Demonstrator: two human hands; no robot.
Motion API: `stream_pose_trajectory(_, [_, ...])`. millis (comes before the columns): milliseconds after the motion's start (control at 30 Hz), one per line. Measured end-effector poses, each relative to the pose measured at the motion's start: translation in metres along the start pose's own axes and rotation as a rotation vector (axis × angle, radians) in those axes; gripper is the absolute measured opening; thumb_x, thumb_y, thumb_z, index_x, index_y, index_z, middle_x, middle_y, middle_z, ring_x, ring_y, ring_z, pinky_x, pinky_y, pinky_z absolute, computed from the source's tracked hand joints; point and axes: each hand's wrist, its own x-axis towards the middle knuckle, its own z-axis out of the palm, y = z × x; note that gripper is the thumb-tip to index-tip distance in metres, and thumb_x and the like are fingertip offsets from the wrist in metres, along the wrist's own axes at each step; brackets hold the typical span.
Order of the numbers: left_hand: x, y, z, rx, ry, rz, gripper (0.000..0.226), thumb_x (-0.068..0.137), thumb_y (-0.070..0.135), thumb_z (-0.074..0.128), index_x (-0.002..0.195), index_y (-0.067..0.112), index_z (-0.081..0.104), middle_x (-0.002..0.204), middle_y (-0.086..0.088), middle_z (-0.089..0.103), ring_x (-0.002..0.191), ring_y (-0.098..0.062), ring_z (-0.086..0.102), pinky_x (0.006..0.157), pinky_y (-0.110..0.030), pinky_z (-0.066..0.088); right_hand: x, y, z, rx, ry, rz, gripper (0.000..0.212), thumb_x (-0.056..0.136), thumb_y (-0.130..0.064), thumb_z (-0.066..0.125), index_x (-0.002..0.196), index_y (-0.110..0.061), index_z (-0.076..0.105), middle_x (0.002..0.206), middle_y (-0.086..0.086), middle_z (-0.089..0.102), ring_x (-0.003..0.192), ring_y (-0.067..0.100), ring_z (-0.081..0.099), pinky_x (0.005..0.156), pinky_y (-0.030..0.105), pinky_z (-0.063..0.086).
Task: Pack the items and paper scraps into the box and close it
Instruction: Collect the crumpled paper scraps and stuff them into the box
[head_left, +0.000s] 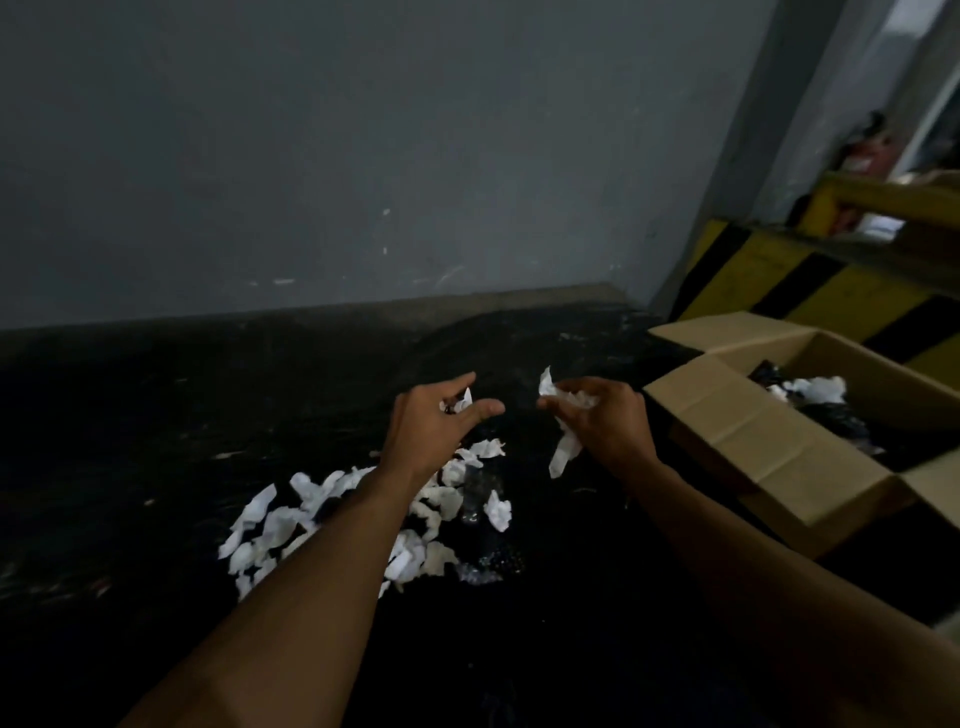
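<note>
Box (769, 441): open cardboard carton at the right of the scene, flaps spread outward, right side cut off by the frame edge; some white paper and dark items already lie inside.
Floor (156, 441): dark, glossy surface under everything, running to a grey wall at the far side.
Scrap pile (358, 519): many white paper scraps scattered near the middle, partly covered by the left forearm; well apart from the box.
Right hand (597, 415): closed around a crumpled bunch of paper scraps (563, 452), a long strip dangling below; held above the floor just left of the box's near flap.
Left hand (441, 415): fingers spread and curled, a small scrap or two seemingly pinched at the fingertips; raised over the far edge of the pile.
Doing the step well: I judge the right handful should travel over the flap and be released low inside the box so that loose strips do not spill; the left should gather a fuller bunch first.
Hard to make out: dim, blurred view; a clear, glinting item among the scraps cannot be identified, nor the dark contents of the box.
</note>
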Motion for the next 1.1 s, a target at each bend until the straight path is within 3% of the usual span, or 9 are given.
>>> stream_pose_trajectory(100, [0.005, 0.028, 0.031, 0.0, 0.0, 0.029, 0.068, 0.067, 0.053, 0.076, 0.126, 0.021, 0.062, 0.125, -0.002, 0.064, 0.115, -0.008, 0.057, 0.096, -0.017, 0.04, 0.012, 0.017, -0.043, -0.009, -0.004, 0.001, 0.039, 0.079, -0.041, 0.074, 0.112, -0.021, 0.068, 0.091, -0.01, 0.062, 0.068, -0.011, 0.052, 0.051, 0.001, 0.038])
stream_pose_trajectory(200, [0.011, 0.06, 0.075, 0.003, -0.015, 0.053, 0.077, 0.062, 0.061, 0.072, 0.127, 0.022, 0.061, 0.127, -0.002, 0.063, 0.116, -0.009, 0.057, 0.097, -0.019, 0.04, 0.024, 0.041, -0.097, -0.047, 0.024, -0.005, 0.034, 0.081, -0.045, 0.071, 0.109, -0.027, 0.067, 0.087, -0.013, 0.058, 0.073, -0.007, 0.054, 0.057, 0.008, 0.035])
stream_pose_trajectory(400, [0.014, 0.146, 0.202, 0.0, -0.086, 0.078, 0.076, 0.069, 0.054, 0.07, 0.135, 0.022, 0.052, 0.139, -0.006, 0.053, 0.127, -0.018, 0.049, 0.104, -0.036, 0.039, 0.032, 0.11, -0.224, -0.088, 0.115, -0.063, 0.043, 0.078, -0.04, 0.076, 0.113, -0.016, 0.069, 0.109, -0.003, 0.069, 0.084, 0.002, 0.055, 0.071, 0.018, 0.04])
stream_pose_trajectory(467, [0.016, 0.172, 0.244, -0.006, -0.128, 0.084, 0.071, 0.072, 0.05, 0.071, 0.134, 0.021, 0.052, 0.137, -0.006, 0.055, 0.119, -0.012, 0.053, 0.098, -0.026, 0.042, 0.034, 0.135, -0.264, -0.091, 0.128, -0.04, 0.038, 0.078, -0.041, 0.076, 0.107, -0.018, 0.069, 0.1, -0.009, 0.069, 0.08, 0.002, 0.06, 0.072, 0.021, 0.047])
stream_pose_trajectory(567, [0.021, 0.203, 0.296, 0.007, -0.144, 0.113, 0.067, 0.073, 0.048, 0.072, 0.131, 0.019, 0.056, 0.127, -0.006, 0.062, 0.095, -0.001, 0.056, 0.072, -0.005, 0.041, 0.044, 0.173, -0.313, -0.033, 0.157, 0.02, 0.021, 0.081, -0.036, 0.074, 0.094, -0.019, 0.07, 0.078, -0.009, 0.07, 0.062, -0.005, 0.063, 0.054, 0.012, 0.049])
stream_pose_trajectory(700, [0.034, 0.227, 0.344, 0.051, -0.143, 0.133, 0.088, 0.062, 0.067, 0.064, 0.134, 0.019, 0.053, 0.13, -0.008, 0.06, 0.113, -0.019, 0.058, 0.093, -0.032, 0.049, 0.061, 0.209, -0.352, -0.065, 0.205, 0.024, 0.034, 0.076, -0.044, 0.077, 0.1, -0.02, 0.072, 0.087, -0.004, 0.072, 0.07, -0.002, 0.064, 0.046, 0.006, 0.038])
stream_pose_trajectory(867, [0.069, 0.242, 0.381, 0.091, -0.164, 0.174, 0.09, 0.059, 0.071, 0.062, 0.133, 0.019, 0.055, 0.131, -0.007, 0.06, 0.114, -0.021, 0.058, 0.095, -0.038, 0.05, 0.09, 0.232, -0.378, -0.07, 0.249, -0.007, 0.039, 0.078, -0.038, 0.077, 0.111, -0.019, 0.068, 0.101, -0.003, 0.07, 0.074, -0.001, 0.062, 0.054, 0.008, 0.042])
stream_pose_trajectory(967, [0.103, 0.241, 0.403, 0.103, -0.151, 0.19, 0.09, 0.06, 0.075, 0.061, 0.132, 0.021, 0.056, 0.126, -0.006, 0.063, 0.111, -0.021, 0.06, 0.093, -0.038, 0.051, 0.112, 0.242, -0.386, -0.075, 0.256, 0.002, 0.039, 0.079, -0.033, 0.075, 0.113, -0.015, 0.067, 0.09, -0.009, 0.063, 0.056, -0.013, 0.055, 0.048, 0.006, 0.041])
stream_pose_trajectory(1100, [0.134, 0.238, 0.435, 0.094, -0.147, 0.178, 0.08, 0.066, 0.069, 0.066, 0.13, 0.021, 0.058, 0.12, -0.004, 0.067, 0.107, -0.017, 0.061, 0.093, -0.037, 0.05, 0.147, 0.257, -0.393, -0.082, 0.225, 0.017, 0.034, 0.083, -0.029, 0.072, 0.113, -0.013, 0.066, 0.087, -0.006, 0.067, 0.051, -0.016, 0.054, 0.046, 0.005, 0.042])
